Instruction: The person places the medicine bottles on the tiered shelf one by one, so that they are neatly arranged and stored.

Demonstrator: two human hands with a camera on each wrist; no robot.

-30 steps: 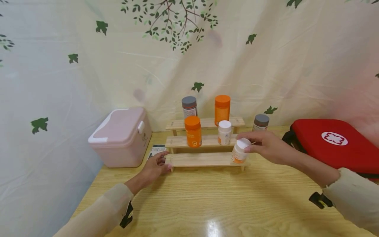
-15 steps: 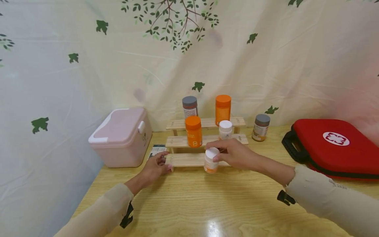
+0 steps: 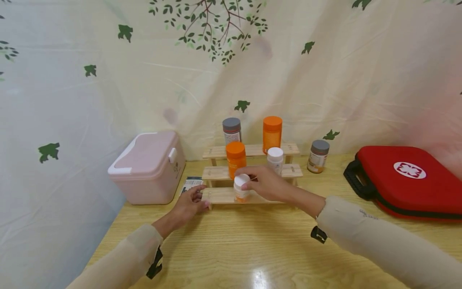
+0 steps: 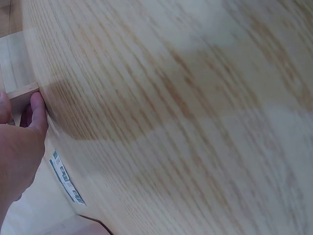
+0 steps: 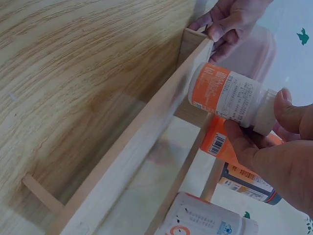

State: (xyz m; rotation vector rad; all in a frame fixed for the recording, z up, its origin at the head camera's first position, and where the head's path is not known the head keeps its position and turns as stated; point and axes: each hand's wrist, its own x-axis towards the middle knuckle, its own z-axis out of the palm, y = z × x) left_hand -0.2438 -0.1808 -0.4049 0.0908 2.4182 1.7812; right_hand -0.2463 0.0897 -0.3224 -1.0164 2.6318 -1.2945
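My right hand grips a white pill bottle by its cap and upper part, upright over the lowest step of a three-step wooden rack. The right wrist view shows the bottle's orange and white label, its base close to the step. At the rack's left end, my left hand pinches the end of the lowest step between thumb and fingers. An orange bottle and another white bottle stand on the middle step. The top step bears a grey-capped bottle and an orange bottle.
Left of the rack sits a pink lidded box, with a small printed packet beside it. Another grey-capped bottle stands on the table to the right, before a red first-aid case. A leaf-printed curtain hangs behind.
My right hand has carried the white pill bottle leftward along the lowest step, from its right end to left of its middle. My left hand has stayed at the rack's end.
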